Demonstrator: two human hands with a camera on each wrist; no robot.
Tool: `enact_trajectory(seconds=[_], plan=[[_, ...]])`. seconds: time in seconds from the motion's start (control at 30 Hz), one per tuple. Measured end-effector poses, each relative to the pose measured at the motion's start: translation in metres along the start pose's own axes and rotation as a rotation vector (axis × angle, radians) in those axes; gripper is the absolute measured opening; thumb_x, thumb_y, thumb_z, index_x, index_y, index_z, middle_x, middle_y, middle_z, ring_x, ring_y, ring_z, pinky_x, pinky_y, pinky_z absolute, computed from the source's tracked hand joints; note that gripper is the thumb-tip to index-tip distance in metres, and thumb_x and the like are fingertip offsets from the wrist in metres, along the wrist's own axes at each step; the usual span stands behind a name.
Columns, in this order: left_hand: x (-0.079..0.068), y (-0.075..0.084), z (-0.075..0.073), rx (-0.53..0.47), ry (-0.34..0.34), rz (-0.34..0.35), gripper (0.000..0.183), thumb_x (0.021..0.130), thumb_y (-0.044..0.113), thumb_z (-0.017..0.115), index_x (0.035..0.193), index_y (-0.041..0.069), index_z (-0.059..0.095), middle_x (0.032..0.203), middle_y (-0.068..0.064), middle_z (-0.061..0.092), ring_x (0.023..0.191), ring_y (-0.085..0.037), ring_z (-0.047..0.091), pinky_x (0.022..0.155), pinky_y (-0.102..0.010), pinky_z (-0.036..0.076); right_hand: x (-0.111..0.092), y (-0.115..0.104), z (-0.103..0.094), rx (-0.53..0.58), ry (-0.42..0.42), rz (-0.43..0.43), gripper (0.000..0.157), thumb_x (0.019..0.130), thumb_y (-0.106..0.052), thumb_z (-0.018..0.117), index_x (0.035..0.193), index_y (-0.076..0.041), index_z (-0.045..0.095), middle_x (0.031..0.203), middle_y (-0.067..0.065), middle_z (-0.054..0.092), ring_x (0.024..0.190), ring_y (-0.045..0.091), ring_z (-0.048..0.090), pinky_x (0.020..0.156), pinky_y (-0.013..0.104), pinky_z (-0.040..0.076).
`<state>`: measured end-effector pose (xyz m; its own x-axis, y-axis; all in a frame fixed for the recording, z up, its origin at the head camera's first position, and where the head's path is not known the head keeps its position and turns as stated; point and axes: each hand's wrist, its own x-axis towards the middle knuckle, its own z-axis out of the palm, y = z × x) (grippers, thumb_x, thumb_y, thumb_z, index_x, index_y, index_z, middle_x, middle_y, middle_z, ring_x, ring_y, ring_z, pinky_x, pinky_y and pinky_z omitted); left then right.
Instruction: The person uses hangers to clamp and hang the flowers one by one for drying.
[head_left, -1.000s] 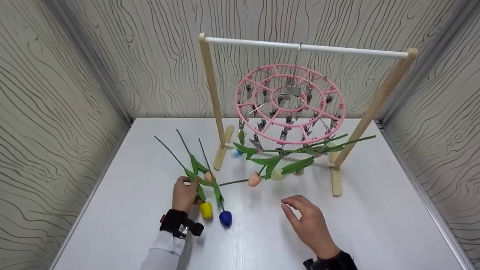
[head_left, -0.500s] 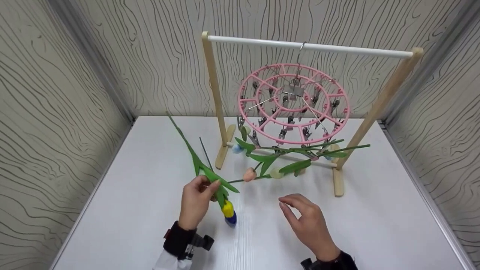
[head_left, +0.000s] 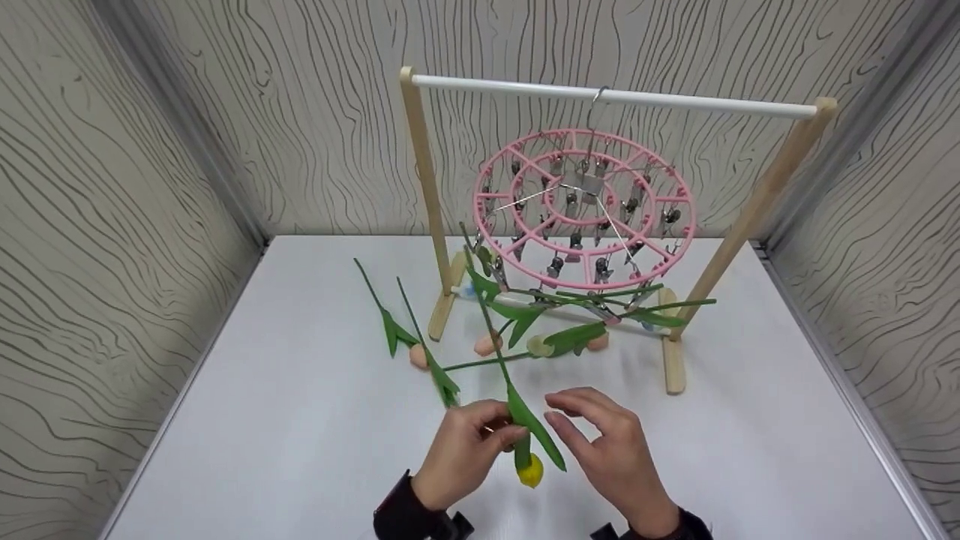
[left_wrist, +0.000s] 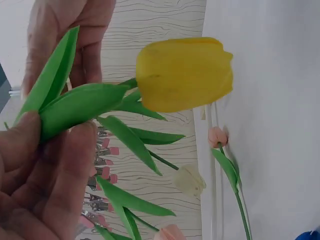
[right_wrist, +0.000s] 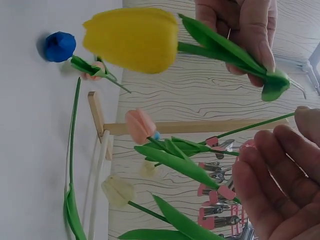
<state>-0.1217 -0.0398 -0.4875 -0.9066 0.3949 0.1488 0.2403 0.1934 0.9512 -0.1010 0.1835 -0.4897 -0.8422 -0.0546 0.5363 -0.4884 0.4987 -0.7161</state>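
Between thumb and fingers, my left hand (head_left: 466,451) pinches a yellow artificial tulip (head_left: 530,472) just above its bloom. The bloom points down toward me and the stem runs up and away. Close on the right is my right hand (head_left: 619,459), fingers loosely bent and holding nothing; a leaf passes near its fingertips. Beyond both hands hangs a round pink clip hanger (head_left: 585,286) with metal clips. Several tulips hang from it, including a peach one (head_left: 487,344) and a white one (right_wrist: 119,191). A blue tulip (right_wrist: 60,47) lies on the table, its bloom hidden in the head view.
The hanger's hook sits on the white bar (head_left: 697,100) of a stand with wooden posts (head_left: 427,165). A peach tulip (head_left: 419,356) lies on the white table at left. Another green stem (head_left: 472,364) lies in front of the stand. Patterned walls enclose the table.
My left hand picked the yellow tulip up off the table and carried it right, toward my right hand. The right hand barely moved. The hanger has turned slightly.
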Motion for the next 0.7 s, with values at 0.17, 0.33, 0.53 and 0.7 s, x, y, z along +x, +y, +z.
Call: enact_trajectory(seconds=[0.17,0.33,0.53,0.7], plan=[[0.002,0.001,0.010,0.093,-0.054,0.090,0.018,0.106,0.007,0.084,0.123,0.001,0.087,0.107,-0.017,0.086,0.091,0.002,0.069,0.082,-0.015,0.062,-0.001,-0.003,-0.002,0.028,-0.007,0.002,0.025,0.096,0.005,0.091,0.115,-0.011,0.091,0.108,-0.001,0.087,0.100,0.002,0.076,0.088,0.020,0.064],[0.003,0.002,0.015,0.164,-0.061,0.137,0.014,0.107,0.009,0.084,0.119,0.003,0.087,0.106,-0.015,0.087,0.094,-0.001,0.075,0.083,-0.016,0.063,-0.003,-0.006,-0.005,0.036,-0.029,0.025,0.021,0.096,0.002,0.093,0.112,-0.011,0.091,0.106,-0.001,0.086,0.100,-0.002,0.073,0.086,0.020,0.063],[0.008,0.005,0.016,0.248,-0.077,0.189,0.012,0.108,0.009,0.083,0.118,0.003,0.088,0.107,-0.012,0.087,0.094,-0.001,0.076,0.084,-0.016,0.064,-0.005,-0.004,-0.003,0.005,-0.026,0.009,0.021,0.094,0.003,0.094,0.108,-0.012,0.090,0.105,0.004,0.085,0.099,-0.003,0.072,0.084,0.020,0.063],[0.013,0.005,0.011,0.219,-0.059,0.171,0.017,0.108,0.014,0.086,0.120,0.003,0.089,0.107,-0.013,0.088,0.093,-0.002,0.077,0.084,-0.016,0.064,-0.007,-0.006,-0.005,-0.010,0.016,0.061,0.024,0.093,0.006,0.094,0.107,-0.014,0.090,0.104,0.000,0.085,0.097,-0.004,0.072,0.085,0.018,0.064]])
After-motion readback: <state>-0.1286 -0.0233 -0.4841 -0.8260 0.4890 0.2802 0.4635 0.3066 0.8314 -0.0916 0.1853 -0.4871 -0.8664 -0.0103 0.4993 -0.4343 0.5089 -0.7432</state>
